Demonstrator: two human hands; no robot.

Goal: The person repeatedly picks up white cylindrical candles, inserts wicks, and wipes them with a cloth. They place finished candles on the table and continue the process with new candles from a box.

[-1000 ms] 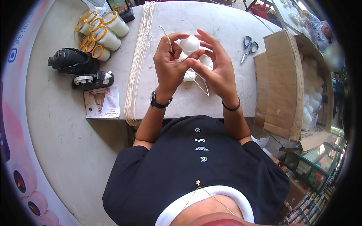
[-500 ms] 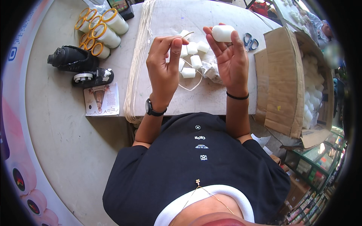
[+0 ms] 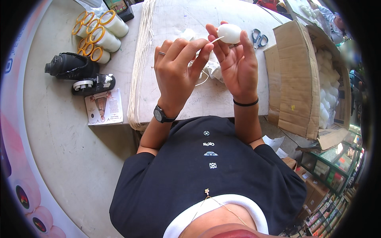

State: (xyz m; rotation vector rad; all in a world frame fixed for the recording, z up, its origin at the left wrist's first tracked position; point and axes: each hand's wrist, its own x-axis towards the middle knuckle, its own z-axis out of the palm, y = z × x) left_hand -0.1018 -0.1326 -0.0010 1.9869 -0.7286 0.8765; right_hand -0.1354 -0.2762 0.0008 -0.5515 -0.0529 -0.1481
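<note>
In the fingertips of my left hand (image 3: 177, 65) a thin white wick (image 3: 216, 40) is pinched, its free end pointing at a short white candle (image 3: 230, 34). Whether the wick's tip touches the wax, I cannot tell. The candle rests in the raised fingers and thumb of my right hand (image 3: 240, 65), with one end turned toward me. Below, a loop of wick (image 3: 204, 81) hangs over the table near a crumpled clear plastic bag (image 3: 214, 71). More white candle pieces (image 3: 189, 34) lie behind my left hand, mostly hidden by it.
A bundle of long white cords (image 3: 139, 67) runs down the table's left part. Blue-black scissors (image 3: 260, 39) lie right of my hands, before an opened cardboard box (image 3: 298, 79) of white pieces. Gold-rimmed jars (image 3: 107, 39), a black bottle (image 3: 67, 64) and a tape dispenser (image 3: 93, 84) stand left.
My left hand has moved right, bringing the wick's end up to the candle. The candle in my right hand has tipped so its end faces me more.
</note>
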